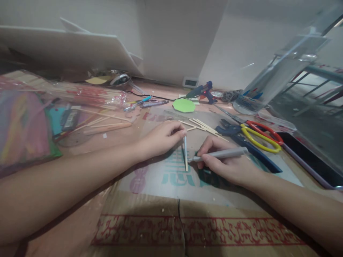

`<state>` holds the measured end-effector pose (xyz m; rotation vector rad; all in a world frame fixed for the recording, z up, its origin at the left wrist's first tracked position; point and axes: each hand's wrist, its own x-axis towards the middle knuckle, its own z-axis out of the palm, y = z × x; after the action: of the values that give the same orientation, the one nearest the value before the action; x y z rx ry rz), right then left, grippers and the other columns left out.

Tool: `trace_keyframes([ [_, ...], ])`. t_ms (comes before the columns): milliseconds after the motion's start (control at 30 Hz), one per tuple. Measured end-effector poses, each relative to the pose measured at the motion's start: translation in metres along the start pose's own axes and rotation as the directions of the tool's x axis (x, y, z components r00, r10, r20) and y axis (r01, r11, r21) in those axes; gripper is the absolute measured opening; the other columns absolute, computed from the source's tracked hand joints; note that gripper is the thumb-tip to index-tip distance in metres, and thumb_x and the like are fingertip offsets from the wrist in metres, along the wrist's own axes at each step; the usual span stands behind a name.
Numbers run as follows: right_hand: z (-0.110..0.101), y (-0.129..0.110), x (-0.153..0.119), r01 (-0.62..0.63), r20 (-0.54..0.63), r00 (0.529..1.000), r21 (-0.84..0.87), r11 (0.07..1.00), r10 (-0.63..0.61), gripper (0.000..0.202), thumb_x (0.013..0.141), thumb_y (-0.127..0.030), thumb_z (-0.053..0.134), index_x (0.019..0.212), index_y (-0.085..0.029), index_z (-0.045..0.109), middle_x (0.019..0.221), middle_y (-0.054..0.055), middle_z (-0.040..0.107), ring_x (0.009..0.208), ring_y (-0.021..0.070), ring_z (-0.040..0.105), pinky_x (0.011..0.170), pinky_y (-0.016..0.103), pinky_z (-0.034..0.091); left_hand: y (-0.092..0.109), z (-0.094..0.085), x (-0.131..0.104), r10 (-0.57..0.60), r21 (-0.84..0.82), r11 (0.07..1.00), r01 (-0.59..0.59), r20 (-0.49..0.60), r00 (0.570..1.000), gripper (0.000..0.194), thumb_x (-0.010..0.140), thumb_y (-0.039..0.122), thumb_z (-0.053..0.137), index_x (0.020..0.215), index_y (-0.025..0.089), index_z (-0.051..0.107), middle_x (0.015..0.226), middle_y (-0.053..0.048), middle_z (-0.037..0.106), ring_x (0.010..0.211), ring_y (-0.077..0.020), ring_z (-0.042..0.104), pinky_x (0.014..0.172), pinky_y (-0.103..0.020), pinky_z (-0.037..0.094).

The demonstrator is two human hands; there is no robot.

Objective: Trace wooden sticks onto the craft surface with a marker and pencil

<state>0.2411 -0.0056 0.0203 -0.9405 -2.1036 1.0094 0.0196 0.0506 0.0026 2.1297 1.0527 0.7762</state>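
Pinched in my left hand (171, 134) is the far end of a thin wooden stick (186, 157), whose upper part looks bluish-grey and whose near end is bare wood. My right hand (218, 159) grips a grey marker pen (230, 153), its tip touching or very near the stick's side. Both hands are over a white printed sheet (155, 178) on cardboard. Just beyond them lie several loose thin wooden sticks (205, 125) and a light green octagonal piece (184, 105).
Pliers (252, 150), red-and-yellow-handled scissors (261, 137) and a phone (313, 160) lie to the right. A glue gun (200, 92) with a lit red light stands behind, near a tall clear bottle (273, 75). Plastic bags of coloured material (24, 125) and sticks (88, 94) crowd the left.
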Motion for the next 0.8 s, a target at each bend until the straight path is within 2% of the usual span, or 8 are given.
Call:
trace_keyframes([
  [233, 0.0011, 0.0007, -0.0007, -0.004, -0.055, 0.999, -0.012, 1.0, 0.003, 0.009, 0.096, -0.022, 0.06, 0.088, -0.022, 0.058, 0.074, 0.001, 0.073, 0.063, 0.0128, 0.065, 0.057, 0.024, 0.051, 0.0, 0.0001, 0.0, 0.016, -0.008, 1.0, -0.016, -0.006, 1.0, 0.021, 0.096, 0.034, 0.048, 0.083, 0.02, 0.058, 0.085, -0.001, 0.064, 0.08, -0.019, 0.058, 0.078, -0.032, 0.044],
  [467, 0.0011, -0.0006, -0.001, -0.007, 0.012, 1.0, -0.002, 1.0, 0.007, 0.012, 0.094, -0.018, 0.061, 0.083, -0.022, 0.059, 0.073, 0.002, 0.074, 0.064, 0.0146, 0.068, 0.058, 0.025, 0.052, -0.0004, -0.0006, -0.0007, 0.013, -0.014, 1.0, -0.014, -0.018, 1.0, 0.023, 0.095, 0.036, 0.048, 0.083, 0.02, 0.059, 0.083, -0.001, 0.064, 0.079, -0.0193, 0.058, 0.076, -0.032, 0.043],
  [633, 0.0014, 0.0009, -0.003, -0.026, -0.065, 0.997, 0.021, 0.999, 0.027, 0.008, 0.096, -0.021, 0.061, 0.089, -0.023, 0.057, 0.075, 0.001, 0.073, 0.062, 0.0132, 0.065, 0.055, 0.024, 0.051, 0.0003, 0.0002, -0.0005, 0.008, -0.013, 1.0, -0.009, -0.016, 1.0, 0.022, 0.095, 0.036, 0.049, 0.083, 0.02, 0.059, 0.084, -0.001, 0.064, 0.08, -0.0193, 0.059, 0.077, -0.032, 0.044],
  [800, 0.0005, -0.0008, -0.0022, 0.001, -0.015, 1.0, -0.008, 1.0, -0.001, 0.01, 0.095, -0.02, 0.061, 0.085, -0.022, 0.058, 0.073, 0.001, 0.073, 0.063, 0.0131, 0.066, 0.057, 0.023, 0.051, 0.001, -0.0002, -0.0002, 0.0, -0.007, 1.0, 0.0, -0.013, 1.0, 0.02, 0.095, 0.034, 0.049, 0.083, 0.021, 0.059, 0.083, 0.0, 0.064, 0.079, -0.0188, 0.058, 0.077, -0.032, 0.044],
])
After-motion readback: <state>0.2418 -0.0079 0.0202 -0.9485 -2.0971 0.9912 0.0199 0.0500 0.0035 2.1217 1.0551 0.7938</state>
